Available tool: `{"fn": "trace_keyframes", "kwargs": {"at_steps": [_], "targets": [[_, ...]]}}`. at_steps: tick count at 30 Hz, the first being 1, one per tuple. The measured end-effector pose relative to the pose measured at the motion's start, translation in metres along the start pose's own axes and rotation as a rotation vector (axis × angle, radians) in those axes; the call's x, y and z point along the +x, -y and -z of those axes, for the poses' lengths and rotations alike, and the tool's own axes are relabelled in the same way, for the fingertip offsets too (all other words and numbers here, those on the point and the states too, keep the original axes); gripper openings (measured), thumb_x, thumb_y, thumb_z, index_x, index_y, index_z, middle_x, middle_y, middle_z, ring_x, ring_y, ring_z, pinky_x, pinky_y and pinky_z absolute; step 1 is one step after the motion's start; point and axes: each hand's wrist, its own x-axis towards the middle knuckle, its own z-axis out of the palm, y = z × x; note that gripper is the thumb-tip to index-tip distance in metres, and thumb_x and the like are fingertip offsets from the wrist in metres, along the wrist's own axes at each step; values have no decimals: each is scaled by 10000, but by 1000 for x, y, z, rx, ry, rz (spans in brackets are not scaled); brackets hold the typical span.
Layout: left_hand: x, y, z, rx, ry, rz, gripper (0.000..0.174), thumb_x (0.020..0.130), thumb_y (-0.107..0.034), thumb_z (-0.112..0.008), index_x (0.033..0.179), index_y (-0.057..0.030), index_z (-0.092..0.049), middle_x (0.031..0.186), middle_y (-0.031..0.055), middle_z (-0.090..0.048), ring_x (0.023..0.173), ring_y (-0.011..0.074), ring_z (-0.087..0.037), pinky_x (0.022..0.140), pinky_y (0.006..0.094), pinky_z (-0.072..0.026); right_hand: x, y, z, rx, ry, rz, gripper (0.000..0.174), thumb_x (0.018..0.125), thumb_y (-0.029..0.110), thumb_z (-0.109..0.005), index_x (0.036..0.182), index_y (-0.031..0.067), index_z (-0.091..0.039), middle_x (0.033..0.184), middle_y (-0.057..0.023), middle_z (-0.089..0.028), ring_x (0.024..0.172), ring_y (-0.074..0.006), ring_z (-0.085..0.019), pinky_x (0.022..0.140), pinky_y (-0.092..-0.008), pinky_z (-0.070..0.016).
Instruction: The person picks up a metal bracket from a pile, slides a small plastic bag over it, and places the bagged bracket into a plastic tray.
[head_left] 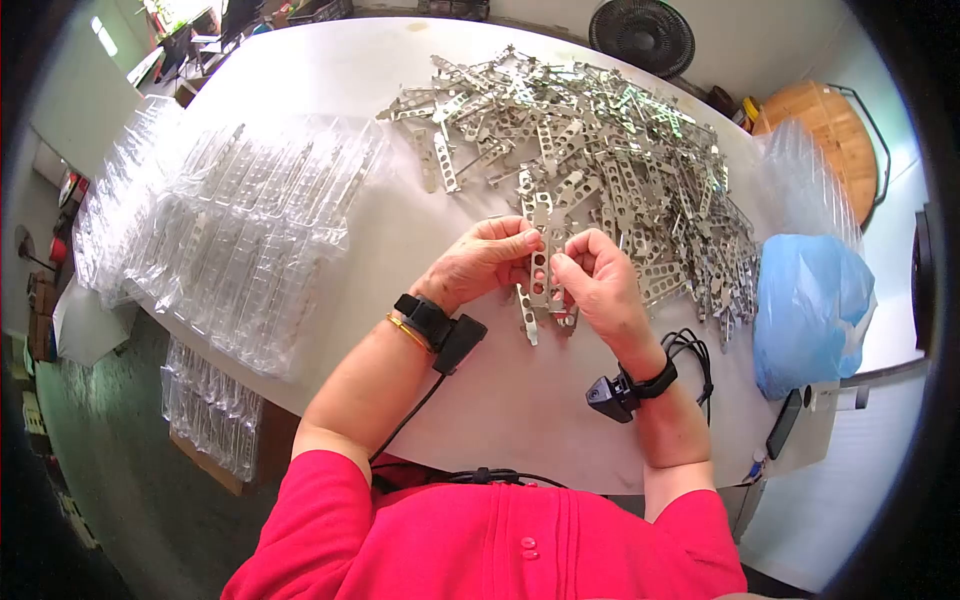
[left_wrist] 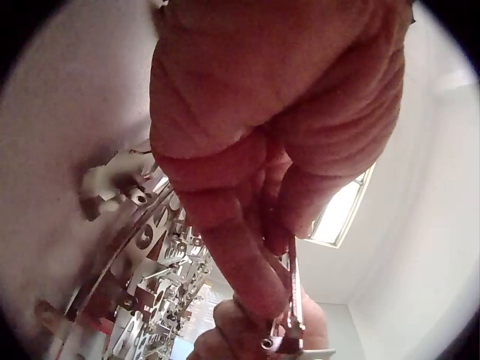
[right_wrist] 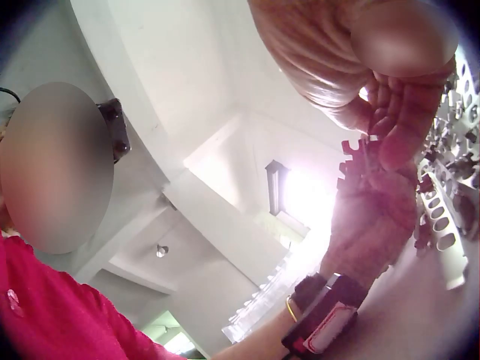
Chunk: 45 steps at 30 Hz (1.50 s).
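A flat metal strip with a row of round holes (head_left: pixel 539 262) is held upright between both hands in the head view. The left hand (head_left: pixel 485 262) pinches its left edge between thumb and fingers; the right hand (head_left: pixel 603 290) has curled fingers and thumb at its right side. In the left wrist view the left hand (left_wrist: pixel 270 142) grips the thin metal piece (left_wrist: pixel 294 300), seen edge-on. The right wrist view shows the right hand (right_wrist: pixel 360 60) over a notched metal end (right_wrist: pixel 360 154). Another perforated strip (head_left: pixel 527 318) lies just below the hands.
Behind the hands spreads a large pile of perforated metal parts (head_left: pixel 620 160). Clear plastic trays (head_left: pixel 260 220) lie at left, more trays (head_left: pixel 812 180) at right. A blue plastic bag (head_left: pixel 810 312), a phone (head_left: pixel 785 424) and a black cable (head_left: pixel 690 350) are at the right.
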Motion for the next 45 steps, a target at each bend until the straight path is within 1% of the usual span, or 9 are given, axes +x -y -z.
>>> {"fn": "trace_keyframes", "kwargs": {"at_steps": [3,10,19,28,31,37,40,43,45], "targets": [[-1,-1,-1,-4,-61,21,128,969,-198,-637,979,-70,-631,895,25,-656,774,161,-668,699,320,-562,-1,1,0,42,16,18,108,957,104,-605,955,37,-521,765,-29,-636,592,-66,-589,487,-220,-477],[0,-1,2,14,-33,-8,175,1015,-201,-546,1000,-45,-623,924,59,-674,765,170,-670,703,344,-572,4,-4,2,18,-15,28,102,962,109,-600,972,37,-529,778,-28,-633,588,-60,-575,476,-226,-475],[0,-2,0,-9,-83,-82,166,1017,-209,-544,1003,-62,-619,1003,97,-709,796,170,-689,710,331,-578,10,-1,3,-2,-54,27,128,980,168,-598,997,50,-550,790,-12,-639,639,-48,-579,534,-209,-461],[-1,-2,2,66,-36,-41,173,999,-241,-586,986,-71,-618,938,60,-698,742,144,-680,621,275,-555,-4,-9,-3,70,-29,-8,146,977,196,-626,1007,66,-565,783,-3,-640,611,-46,-564,521,-204,-452],[-1,4,3,143,-97,-63,196,997,-261,-591,984,-67,-623,914,51,-691,736,142,-677,593,270,-548,-5,-14,-5,74,7,1,139,977,192,-625,1004,69,-566,776,0,-637,603,-45,-557,515,-205,-448],[-4,-2,-6,201,-103,-61,218,1004,-268,-579,986,-55,-625,923,60,-689,749,140,-670,588,278,-551,-10,-17,-3,110,-20,34,114,981,175,-614,995,74,-563,782,7,-624,590,-40,-535,509,-199,-441],[-4,-2,-7,200,-152,-45,215,1009,-260,-570,984,-53,-625,937,54,-687,733,129,-658,587,281,-553,-10,-21,-1,177,-106,122,101,984,169,-608,999,81,-562,788,7,-621,586,-38,-527,508,-194,-436],[-3,-3,-7,205,-97,-28,207,1010,-251,-567,990,-52,-621,964,54,-689,729,126,-652,601,288,-563,-10,-24,2,223,-72,164,97,986,167,-605,1007,83,-561,771,12,-617,584,-41,-545,506,-191,-434],[-3,-2,-7,213,-96,-35,200,1010,-245,-566,1001,-52,-620,968,52,-688,734,126,-654,604,287,-564,-12,-24,1,135,18,99,100,985,161,-606,1019,80,-559,759,16,-618,581,-45,-566,509,-190,-435]]}}
